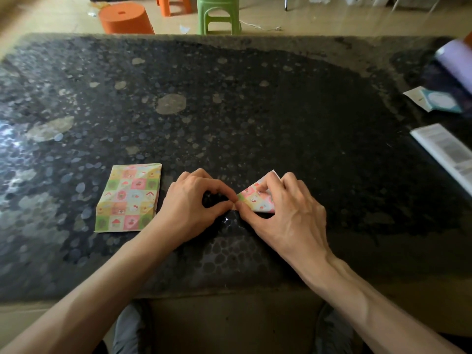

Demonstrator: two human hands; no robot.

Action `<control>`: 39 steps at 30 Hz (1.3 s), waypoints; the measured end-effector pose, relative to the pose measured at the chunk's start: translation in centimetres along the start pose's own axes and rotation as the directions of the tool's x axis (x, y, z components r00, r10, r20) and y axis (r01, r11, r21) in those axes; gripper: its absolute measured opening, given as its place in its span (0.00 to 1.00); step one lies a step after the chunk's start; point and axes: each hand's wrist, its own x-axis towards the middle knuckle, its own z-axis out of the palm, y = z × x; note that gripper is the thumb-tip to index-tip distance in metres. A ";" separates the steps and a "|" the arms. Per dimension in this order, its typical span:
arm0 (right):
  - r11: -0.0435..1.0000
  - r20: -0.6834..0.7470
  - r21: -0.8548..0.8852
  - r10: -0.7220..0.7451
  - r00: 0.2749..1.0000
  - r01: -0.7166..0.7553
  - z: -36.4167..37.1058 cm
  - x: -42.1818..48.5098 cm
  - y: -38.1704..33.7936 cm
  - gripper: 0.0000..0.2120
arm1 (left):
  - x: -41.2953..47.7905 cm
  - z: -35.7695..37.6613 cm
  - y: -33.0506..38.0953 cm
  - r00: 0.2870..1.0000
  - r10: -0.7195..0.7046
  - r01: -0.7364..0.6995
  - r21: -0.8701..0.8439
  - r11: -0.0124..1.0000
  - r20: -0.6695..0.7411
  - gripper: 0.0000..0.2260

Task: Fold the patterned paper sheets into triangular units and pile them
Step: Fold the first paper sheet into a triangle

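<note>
Left grip (190, 200): thumb and forefinger curl together and pinch the left tip of the folded sheet; the remaining fingers are tucked behind them.
Right grip (286, 213): closed on the same piece; the thumb lies along its near edge beside the tip; the curled fingers press down on its upper face.
Folded sheet (255, 199): triangular, checked in pink, green and yellow; held low over the counter between the two grips, largely covered by the right fingers; a white corner shows beyond the right knuckles.
Stack of patterned sheets (129, 198): rectangular, lying flat just left of the left grip; apart from the folded sheet; whether its right edge touches the hand cannot be told.
Counter (255, 111): dark speckled stone with a glossy surface.
Right margin: a printed booklet (444, 149) at the counter's edge; farther back, a white and teal packet (439, 99); behind that, a lilac roll (457, 62).
Floor beyond: an orange stool (126, 19) and a green stool (218, 12), side by side, past the far edge.
</note>
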 end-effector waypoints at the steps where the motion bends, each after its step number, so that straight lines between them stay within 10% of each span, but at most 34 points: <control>1: 1.000 0.003 0.000 0.000 1.000 0.000 0.0 0.0 0.0 0.27 | -0.1 0.0 0.1 1.000 -0.008 0.008 0.005 1.000 0.000 0.06; 39: 0.984 0.253 0.166 0.019 0.967 -0.063 -1.7 1.1 1.2 0.19 | -0.3 0.8 1.0 0.995 -0.059 0.067 0.096 0.993 -0.085 0.07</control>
